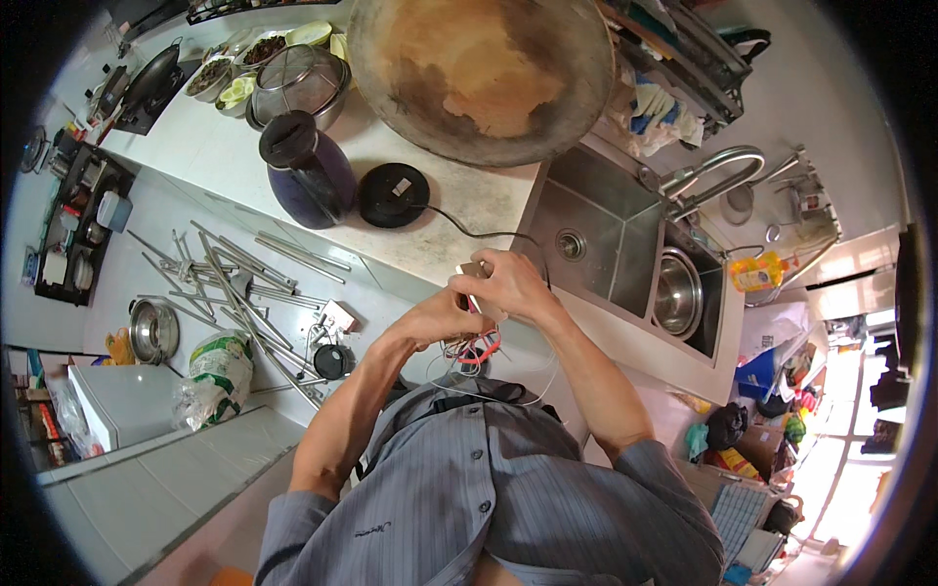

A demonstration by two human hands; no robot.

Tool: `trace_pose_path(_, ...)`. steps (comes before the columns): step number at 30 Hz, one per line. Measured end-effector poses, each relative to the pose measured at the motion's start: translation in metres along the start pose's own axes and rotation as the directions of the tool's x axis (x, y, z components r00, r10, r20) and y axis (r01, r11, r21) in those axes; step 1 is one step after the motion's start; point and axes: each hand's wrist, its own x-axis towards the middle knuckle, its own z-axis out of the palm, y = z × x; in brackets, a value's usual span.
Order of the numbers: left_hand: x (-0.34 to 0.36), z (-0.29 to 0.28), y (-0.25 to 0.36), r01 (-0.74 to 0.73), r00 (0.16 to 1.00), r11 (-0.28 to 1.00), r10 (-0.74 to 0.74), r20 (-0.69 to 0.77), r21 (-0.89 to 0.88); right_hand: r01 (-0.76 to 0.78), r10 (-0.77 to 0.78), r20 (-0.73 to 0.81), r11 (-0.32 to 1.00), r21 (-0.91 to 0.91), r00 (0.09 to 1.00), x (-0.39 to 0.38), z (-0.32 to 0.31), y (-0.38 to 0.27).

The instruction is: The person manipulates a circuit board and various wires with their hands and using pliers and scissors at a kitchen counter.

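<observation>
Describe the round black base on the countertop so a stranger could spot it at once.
Find the huge wok over the pale countertop, then the dark purple jug to its lower left. Just right of the jug lies the round black base, its cord running toward the sink. Unlike the tall jug, it is a flat disc with a small pale rectangle near its centre.

Bare left forearm (344, 415) and right forearm (598, 383) converge ahead of torso (479, 479). Left hand (440, 317) curls in a grip; right hand (518, 283), just beside and slightly farther forward, bends inward, also gripping.
</observation>
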Motion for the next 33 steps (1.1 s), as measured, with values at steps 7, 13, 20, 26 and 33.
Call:
trace_pose_path(7,0.024,0.02,-0.017,0.039,0.998,0.999,-0.038,0.048,-0.03,0.119,-0.112,0.077,0.988,-0.097,0.991,0.001,-0.026,0.032)
trace_pose_path(13,0.027,0.035,-0.024,0.055,0.998,0.993,-0.057,-0.022,-0.108,0.21,-0.198,0.117,0.972,-0.107,0.973,-0.003,-0.034,0.049)
trace_pose_path(20,0.029,0.036,-0.02,-0.045,0.999,0.996,0.043,-0.026,-0.081,0.112,-0.146,0.152,0.971,0.211,0.978,-0.014,-0.04,0.077)
trace_pose_path(26,0.03,0.036,0.001,0.052,0.998,0.998,-0.053,-0.035,-0.048,0.069,-0.114,0.171,0.966,0.25,0.979,-0.025,-0.045,0.063)
trace_pose_path(33,0.029,0.019,-0.007,-0.099,0.987,0.986,0.115,-0.114,0.136,0.093,-0.098,0.084,0.993,0.071,0.992,-0.012,-0.039,0.022)
